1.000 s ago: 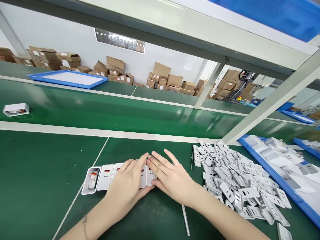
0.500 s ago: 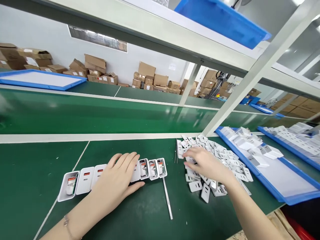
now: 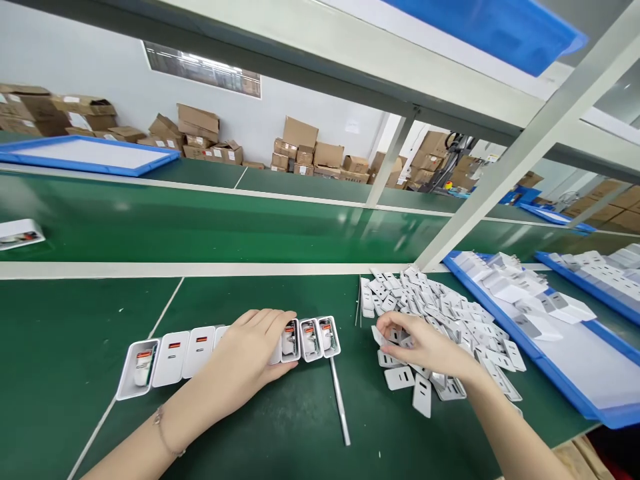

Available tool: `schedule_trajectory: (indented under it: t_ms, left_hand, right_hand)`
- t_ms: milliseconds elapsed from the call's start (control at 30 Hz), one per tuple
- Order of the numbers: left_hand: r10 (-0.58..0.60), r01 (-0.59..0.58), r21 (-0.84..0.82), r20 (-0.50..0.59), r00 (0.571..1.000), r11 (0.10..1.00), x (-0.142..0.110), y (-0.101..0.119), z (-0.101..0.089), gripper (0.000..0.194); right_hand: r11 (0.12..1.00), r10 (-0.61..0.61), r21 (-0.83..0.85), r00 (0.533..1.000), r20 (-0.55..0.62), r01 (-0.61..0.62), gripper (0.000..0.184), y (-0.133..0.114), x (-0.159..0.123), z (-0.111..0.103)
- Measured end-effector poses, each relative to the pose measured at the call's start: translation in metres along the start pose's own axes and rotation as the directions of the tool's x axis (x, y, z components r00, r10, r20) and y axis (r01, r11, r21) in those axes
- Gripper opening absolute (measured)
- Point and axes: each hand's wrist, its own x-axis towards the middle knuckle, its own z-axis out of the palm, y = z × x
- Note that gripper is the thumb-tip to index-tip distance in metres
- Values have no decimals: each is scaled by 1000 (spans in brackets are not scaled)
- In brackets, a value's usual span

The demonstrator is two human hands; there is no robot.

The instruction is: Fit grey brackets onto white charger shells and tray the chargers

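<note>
A row of white charger housings runs across the green bench. My left hand [image 3: 250,347] lies over its middle, fingers on the far side and thumb on the near side of a housing, hiding part of the row. Two covered housings [image 3: 171,359] with slots show left of it, beside an uncovered housing [image 3: 137,370] with a circuit board inside. Several uncovered housings [image 3: 311,340] stand to the right of that hand. My right hand [image 3: 413,340] pinches a white slotted cover plate [image 3: 379,335] between thumb and fingers, just above a pile of similar plates [image 3: 440,307].
A thin metal rod [image 3: 340,403] lies in front of the row's right end. Blue-rimmed trays [image 3: 560,373] with white housings are at the right. Another housing [image 3: 20,233] sits on the green belt at far left. A slanted white post [image 3: 480,183] rises behind the pile.
My right hand has closed its fingers on a cover plate at the pile's left edge. My left hand has shifted slightly right along the row. A housing has appeared on the belt at left.
</note>
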Motion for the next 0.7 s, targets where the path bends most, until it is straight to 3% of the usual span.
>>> schedule_trajectory:
  t_ms: [100,167,333,500,700]
  left_hand:
    - [-34,36,-49,37,999,998,-1,-1,-2,57]
    - [-45,47,-65,41,998,997,-2,-1,-2,55]
    - [-57,58,-75,16,998,995,-2,0,1,57]
    - [-76,77,-100,14,997,992,-2,1,1,57]
    - [-65,63,-119,-8,998,991,-1,1,1,54]
  right_hand:
    - [908,-93,412,996,10,81,28,-2,12,5]
    - [844,-154,521,988,6,128,30,-8,19,10]
    - [907,-304,306,953,3,288,31,-45,37,26]
    - [894,-383,265,923,38,360,25,-84,60,42]
    - [870,-491,112,863,119,480,27,-94,70,49]
